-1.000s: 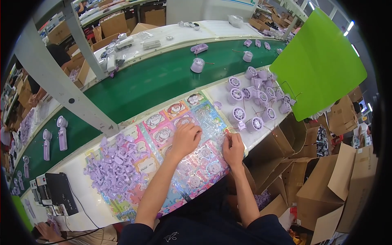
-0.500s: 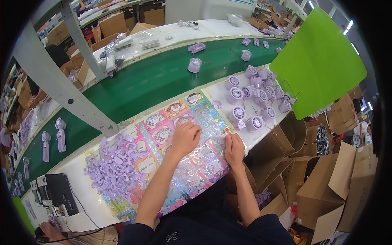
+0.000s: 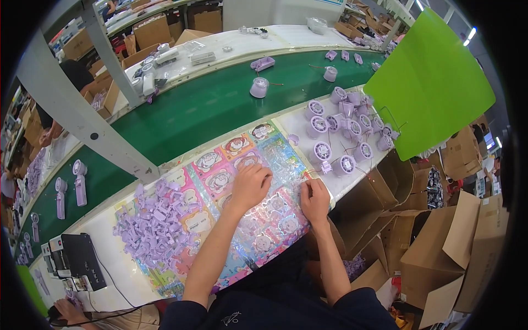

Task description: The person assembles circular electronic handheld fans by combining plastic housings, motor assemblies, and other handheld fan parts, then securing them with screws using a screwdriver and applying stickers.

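Note:
My left hand (image 3: pixel 251 188) rests on a shiny cartoon-printed mat (image 3: pixel 273 157), fingers curled in, with nothing showing in them. Further right, near the mat's edge, my right hand (image 3: pixel 315 202) also lies with bent fingers and no visible object. Just beyond it is a round lilac fan head (image 3: pixel 345 165), one of several clustered on the white table with thin wires sticking out. A small lilac plastic piece (image 3: pixel 293 139) sits at the mat's far right edge. Left of my left forearm spreads a heap of small lilac plastic parts (image 3: pixel 157 225).
A green conveyor belt (image 3: pixel 187 118) runs behind the table, carrying lilac fan parts and handheld fans (image 3: pixel 80 181). A grey metal post (image 3: pixel 93 129) stands at the left. A bright green panel (image 3: pixel 429 82) rises at the right, above open cardboard boxes (image 3: pixel 434 264). Another person's hand (image 3: pixel 69 312) shows lower left.
My right hand has shifted slightly left, its fingers curling differently. My left hand stays put. Pieces on the belt have moved slightly leftward.

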Tool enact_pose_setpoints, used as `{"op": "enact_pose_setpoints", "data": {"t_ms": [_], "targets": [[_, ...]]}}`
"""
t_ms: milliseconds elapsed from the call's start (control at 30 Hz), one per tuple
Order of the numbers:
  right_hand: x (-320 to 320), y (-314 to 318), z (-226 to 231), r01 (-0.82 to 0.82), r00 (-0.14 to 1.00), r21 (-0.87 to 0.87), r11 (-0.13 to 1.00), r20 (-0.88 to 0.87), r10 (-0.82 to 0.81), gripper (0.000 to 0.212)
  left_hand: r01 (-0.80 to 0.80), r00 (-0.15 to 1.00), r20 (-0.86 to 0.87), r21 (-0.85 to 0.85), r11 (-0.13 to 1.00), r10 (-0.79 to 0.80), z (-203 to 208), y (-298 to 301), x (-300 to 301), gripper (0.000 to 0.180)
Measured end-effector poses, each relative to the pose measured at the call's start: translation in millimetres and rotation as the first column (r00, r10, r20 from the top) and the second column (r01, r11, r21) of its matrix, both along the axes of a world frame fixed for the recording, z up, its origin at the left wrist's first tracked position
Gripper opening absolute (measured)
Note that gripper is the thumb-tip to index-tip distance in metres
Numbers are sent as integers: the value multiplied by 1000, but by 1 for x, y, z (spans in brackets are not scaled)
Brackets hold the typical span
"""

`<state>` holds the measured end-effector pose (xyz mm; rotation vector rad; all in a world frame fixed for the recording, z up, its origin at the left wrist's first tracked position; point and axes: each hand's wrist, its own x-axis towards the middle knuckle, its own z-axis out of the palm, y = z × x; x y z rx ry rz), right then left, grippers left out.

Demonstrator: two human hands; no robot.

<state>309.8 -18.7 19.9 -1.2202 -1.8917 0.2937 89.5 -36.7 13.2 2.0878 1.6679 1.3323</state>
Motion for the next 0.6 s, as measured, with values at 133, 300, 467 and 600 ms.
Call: {"op": "enact_pose_setpoints", "data": {"t_ms": [133, 300, 467, 600], "targets": [[0, 0, -4, 5, 1000, -17, 1000, -12, -6, 9, -6, 999, -36, 17, 1000, 7, 1, 0, -1, 9], [-17, -6, -6, -214, 923, -346, 913, -377, 74, 19, 503, 685, 702, -260, 824, -196, 19, -7, 11, 19], [-28, -10, -3, -222, 973, -145, 964, -96, 210, 17, 694, 427, 886, -193, 694, -181, 9, -10, 17, 26], [-28, -10, -1, -224, 974, -83, 971, -63, 219, 18, 680, 484, 859, -247, 691, -169, 4, -8, 14, 26]]}}
